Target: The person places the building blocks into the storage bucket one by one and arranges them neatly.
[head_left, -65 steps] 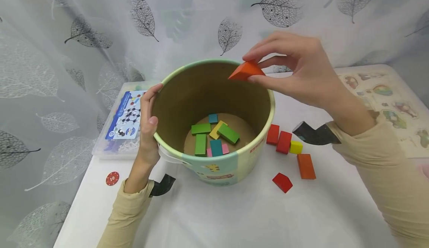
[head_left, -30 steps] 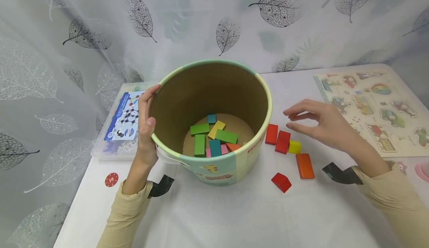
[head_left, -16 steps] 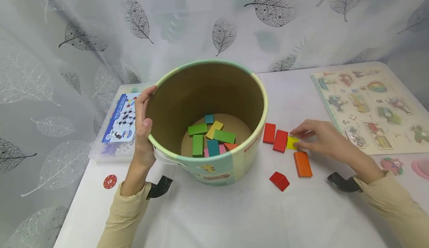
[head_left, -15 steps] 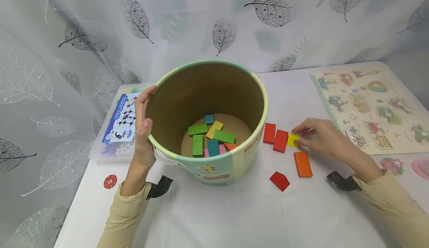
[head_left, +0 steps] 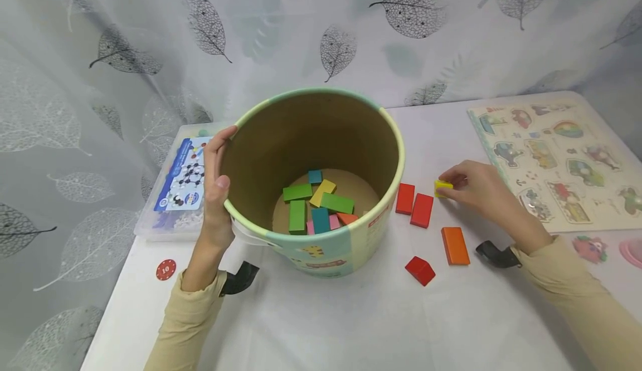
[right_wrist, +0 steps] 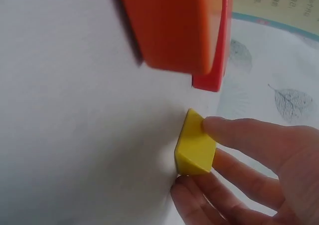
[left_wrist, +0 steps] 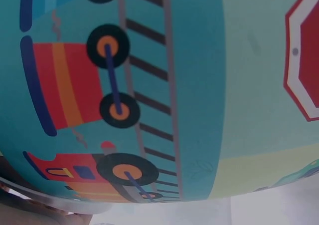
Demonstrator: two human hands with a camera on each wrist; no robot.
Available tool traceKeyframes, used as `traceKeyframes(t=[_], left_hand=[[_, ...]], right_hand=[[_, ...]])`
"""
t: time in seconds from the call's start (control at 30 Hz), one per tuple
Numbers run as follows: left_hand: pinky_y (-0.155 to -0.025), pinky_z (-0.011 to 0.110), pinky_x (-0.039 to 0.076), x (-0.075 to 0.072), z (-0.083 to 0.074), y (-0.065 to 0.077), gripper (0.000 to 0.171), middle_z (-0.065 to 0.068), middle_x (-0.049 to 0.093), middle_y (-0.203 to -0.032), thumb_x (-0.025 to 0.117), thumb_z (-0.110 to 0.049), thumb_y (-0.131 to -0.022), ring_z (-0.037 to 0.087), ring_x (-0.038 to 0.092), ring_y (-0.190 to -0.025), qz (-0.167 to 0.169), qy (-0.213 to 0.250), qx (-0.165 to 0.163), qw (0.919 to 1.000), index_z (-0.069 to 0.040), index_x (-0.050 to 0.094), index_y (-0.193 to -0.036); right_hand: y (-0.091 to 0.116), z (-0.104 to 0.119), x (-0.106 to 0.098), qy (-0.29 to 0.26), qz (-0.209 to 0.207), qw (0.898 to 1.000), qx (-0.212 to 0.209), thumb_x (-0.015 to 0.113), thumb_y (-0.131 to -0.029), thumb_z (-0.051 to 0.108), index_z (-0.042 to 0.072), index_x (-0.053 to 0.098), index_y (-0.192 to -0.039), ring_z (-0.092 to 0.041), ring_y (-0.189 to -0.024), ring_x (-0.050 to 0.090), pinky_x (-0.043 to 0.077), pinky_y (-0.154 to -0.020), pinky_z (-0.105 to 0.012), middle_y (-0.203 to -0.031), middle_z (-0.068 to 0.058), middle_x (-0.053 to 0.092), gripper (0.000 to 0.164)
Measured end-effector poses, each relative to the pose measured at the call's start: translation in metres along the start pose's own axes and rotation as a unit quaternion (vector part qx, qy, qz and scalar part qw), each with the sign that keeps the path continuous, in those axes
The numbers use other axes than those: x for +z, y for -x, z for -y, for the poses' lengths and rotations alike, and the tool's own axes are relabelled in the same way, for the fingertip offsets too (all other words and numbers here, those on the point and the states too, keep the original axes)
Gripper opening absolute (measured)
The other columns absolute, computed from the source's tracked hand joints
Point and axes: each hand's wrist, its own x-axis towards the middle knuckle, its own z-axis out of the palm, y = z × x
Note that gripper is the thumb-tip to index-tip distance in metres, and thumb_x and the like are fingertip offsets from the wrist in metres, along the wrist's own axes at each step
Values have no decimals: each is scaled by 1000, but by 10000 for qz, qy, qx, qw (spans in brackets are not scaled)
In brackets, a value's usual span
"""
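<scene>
A large round toy bucket [head_left: 326, 254], printed in pale green and yellow, stands tilted so its mouth faces me. My left hand [head_left: 217, 198] grips its left side, fingertips at the rim and thumb along the edge; the left wrist view is filled by the bucket's printed wall [left_wrist: 199, 85]. Green, teal, yellow, pink and orange blocks lie on its bottom, including a green block [head_left: 297, 218]. To the right, my right hand [head_left: 478, 190] pinches a small yellow block [right_wrist: 197, 142] between thumb and fingers, at or just above the tabletop.
Two red blocks [head_left: 422, 210] lie by the bucket's right side, with an orange block [head_left: 455, 246] and a red house-shaped block [head_left: 420, 271] nearer me. A picture puzzle board [head_left: 562, 159] lies far right. A clear box [head_left: 175, 215] and a red chip [head_left: 166, 269] are left.
An orange triangular block left my right hand and now lies in the bucket. That hand then reached down to the yellow block and has moved it slightly back, away from the red blocks.
</scene>
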Motion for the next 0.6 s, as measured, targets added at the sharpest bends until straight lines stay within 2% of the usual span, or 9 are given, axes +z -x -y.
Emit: traceKeyframes(t=[0.13,0.3,0.47,0.6], left_hand=[[-109,42,30,0,0,0,76,19,38,-144,53,-54,-87,36,31,-136,-26,-9,-18,10000,-8,32,-144],[-109,42,30,0,0,0,76,19,38,-144,52,-55,-87,36,31,-136,-32,-34,-43,10000,-8,32,-144],[-109,43,29,1,0,0,76,19,38,-144,52,-54,-87,36,31,-136,-23,-33,-35,10000,-9,32,-143],[-109,43,29,0,1,0,76,19,38,-144,52,-54,-87,36,31,-136,-26,-61,-2,10000,-8,32,-144]], right_hand=[[-8,6,5,83,100,9999,-86,78,-80,15,-4,73,-101,-29,-86,59,50,-74,-39,-95,-19,68,29],[-13,7,8,185,254,9995,-39,76,-80,10,-5,71,-104,-34,-92,57,51,-82,-48,-102,-22,65,29],[-10,-3,0,257,344,9988,246,74,-80,8,-7,68,-109,-39,-96,54,49,-83,-52,-108,-26,61,32],[-6,-8,-10,232,268,9991,221,74,-80,9,-6,69,-109,-39,-96,58,49,-83,-52,-108,-26,64,33]])
